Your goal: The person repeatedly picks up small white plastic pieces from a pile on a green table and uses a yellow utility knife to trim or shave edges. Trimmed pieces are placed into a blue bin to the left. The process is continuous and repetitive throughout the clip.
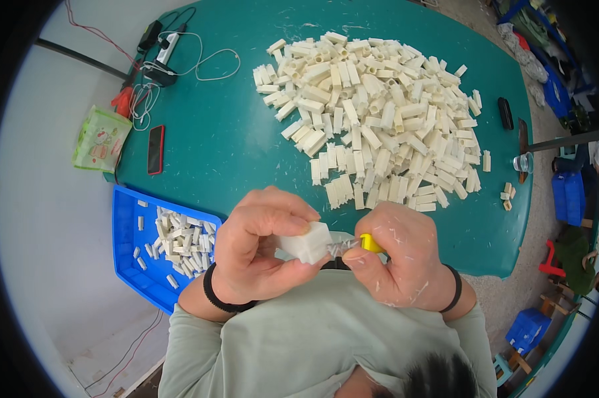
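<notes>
In front of my chest, my left hand (263,245) pinches a white square plastic piece (307,243) between thumb and fingers. My right hand (402,255) is closed round a yellow-handled tool (370,243), whose grey metal end meets the right side of the piece. Too little of the tool shows to tell its exact kind. Pale shavings cling to the fingers and back of my right hand. Beyond both hands rises a large heap of cream-white square plastic tubes (386,113), some showing round holes at their ends.
At the left, a blue tray (130,265) holds many small white pieces. On the green table (226,146) lie a red-edged phone (155,150), a power strip (169,48) with cables, and a black case (505,113). A green-and-white packet (101,139) sits at the left edge.
</notes>
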A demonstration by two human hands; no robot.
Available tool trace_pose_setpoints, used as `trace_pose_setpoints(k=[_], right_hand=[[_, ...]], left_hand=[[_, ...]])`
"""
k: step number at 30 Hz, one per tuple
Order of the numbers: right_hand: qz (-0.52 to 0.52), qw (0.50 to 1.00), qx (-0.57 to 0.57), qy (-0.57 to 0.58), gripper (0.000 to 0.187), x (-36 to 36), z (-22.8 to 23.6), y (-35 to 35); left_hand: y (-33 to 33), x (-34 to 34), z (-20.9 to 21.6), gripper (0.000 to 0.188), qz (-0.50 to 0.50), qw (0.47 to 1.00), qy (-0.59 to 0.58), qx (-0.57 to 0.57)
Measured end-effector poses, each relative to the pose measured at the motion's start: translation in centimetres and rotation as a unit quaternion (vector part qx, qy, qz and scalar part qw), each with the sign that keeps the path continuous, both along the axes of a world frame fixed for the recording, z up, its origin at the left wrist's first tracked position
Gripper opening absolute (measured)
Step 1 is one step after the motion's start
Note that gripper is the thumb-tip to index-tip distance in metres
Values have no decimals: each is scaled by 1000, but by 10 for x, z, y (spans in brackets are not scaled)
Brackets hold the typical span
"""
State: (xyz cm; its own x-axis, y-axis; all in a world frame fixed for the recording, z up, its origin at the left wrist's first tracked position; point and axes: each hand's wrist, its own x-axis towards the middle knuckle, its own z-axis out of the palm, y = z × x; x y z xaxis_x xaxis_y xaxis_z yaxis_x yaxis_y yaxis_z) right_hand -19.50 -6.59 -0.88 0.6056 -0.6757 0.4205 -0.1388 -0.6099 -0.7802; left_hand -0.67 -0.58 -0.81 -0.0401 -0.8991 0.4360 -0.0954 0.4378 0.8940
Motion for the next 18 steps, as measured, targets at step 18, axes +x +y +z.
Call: trace_pose_setpoints(k=[18], right_hand=[[-53, 999, 3, -2, 24, 4, -4, -9]], left_hand=[[0, -8, 6, 35, -121, 990, -64, -30]])
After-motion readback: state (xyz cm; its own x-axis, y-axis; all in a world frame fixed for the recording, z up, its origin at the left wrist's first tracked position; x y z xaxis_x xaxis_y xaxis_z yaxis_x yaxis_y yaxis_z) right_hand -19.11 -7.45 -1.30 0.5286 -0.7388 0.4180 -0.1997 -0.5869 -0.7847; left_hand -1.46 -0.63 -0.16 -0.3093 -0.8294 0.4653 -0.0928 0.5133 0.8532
